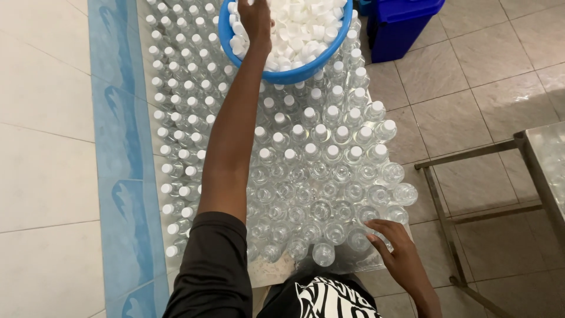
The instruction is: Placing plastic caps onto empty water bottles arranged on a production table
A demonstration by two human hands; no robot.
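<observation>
A table is packed with small clear plastic bottles. Those on the left and far side [182,118] wear white caps, while the near middle ones [318,203] stand uncapped. A blue bowl [282,75] heaped with white caps [303,23] rests on the bottles at the far end. My left hand [257,20] reaches into the bowl with its fingers down among the caps, so its grip is hidden. My right hand [395,244] lies with fingers spread on the uncapped bottles at the near right corner, holding nothing.
A blue bin [400,23] stands on the tiled floor at the far right. A metal-framed table [471,159] with a shiny top stands on the right. A blue patterned tile strip [120,147] runs along the table's left side.
</observation>
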